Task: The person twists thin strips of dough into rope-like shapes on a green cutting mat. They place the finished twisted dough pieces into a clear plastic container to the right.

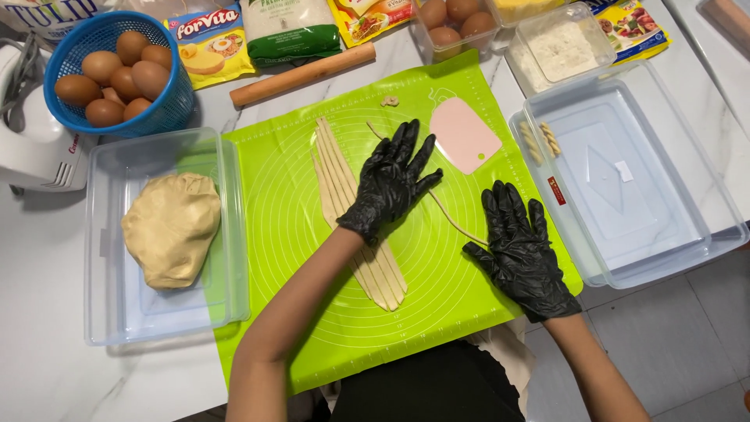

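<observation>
Both my hands wear black gloves and lie flat, fingers spread, on a bright green baking mat [437, 101]. A thin rope of dough [453, 223] runs under both palms, from near the mat's top middle down to my right hand [519, 246]. My left hand [391, 180] rests on the rope's upper part, just right of a flat sheet of dough cut into several long strips [344, 176]. Neither hand grips anything.
A pink scraper [465, 134] lies on the mat. Right: a clear tray [687, 187] with two twisted dough sticks [541, 141]. Left: a clear tray [105, 312] with a dough lump [170, 228], a blue egg basket [176, 101], a white mixer [31, 148]. Behind: rolling pin [301, 74], food packets, flour tub [558, 47].
</observation>
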